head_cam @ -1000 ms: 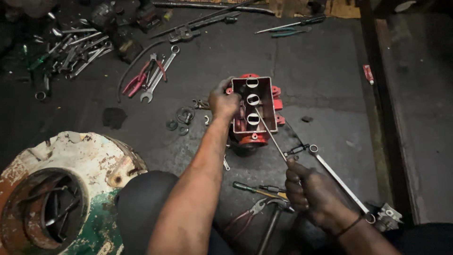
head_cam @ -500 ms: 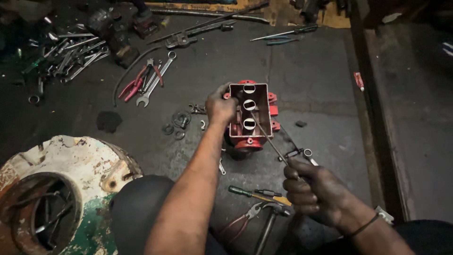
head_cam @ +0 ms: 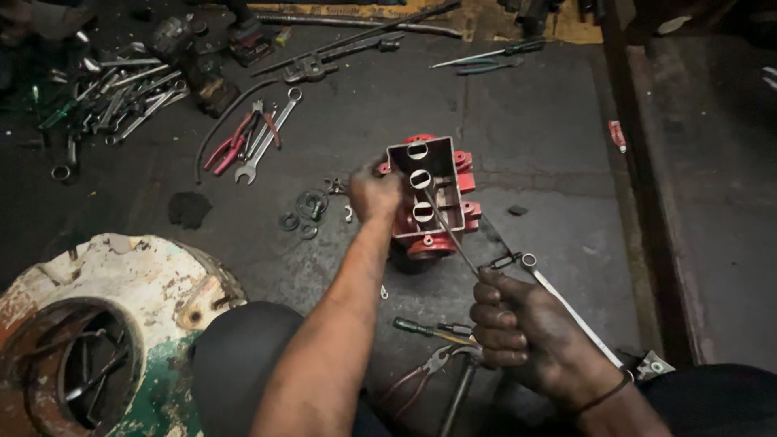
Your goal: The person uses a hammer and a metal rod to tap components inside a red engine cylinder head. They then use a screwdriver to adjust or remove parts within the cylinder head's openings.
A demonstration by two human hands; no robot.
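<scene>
A red engine block (head_cam: 441, 212) with a grey top face and three oval openings stands on the dark floor in the middle of the head view. My left hand (head_cam: 374, 193) grips its left side. My right hand (head_cam: 518, 324) is closed on a thin metal rod (head_cam: 447, 231) that slants up into the block's nearest opening. A combination wrench (head_cam: 566, 303) lies just right of that hand.
Pliers (head_cam: 425, 371) and a screwdriver (head_cam: 425, 329) lie by my right hand. Washers and rings (head_cam: 303, 212) sit left of the block. Red pliers and wrenches (head_cam: 255, 137) and a pile of tools (head_cam: 113, 93) lie far left. A worn white-green round housing (head_cam: 97, 324) sits near left. A raised ledge (head_cam: 647, 202) runs along the right.
The view has shifted slightly; my right hand has drawn a little nearer the block with the rod still in the opening. The left hand keeps its grip on the block.
</scene>
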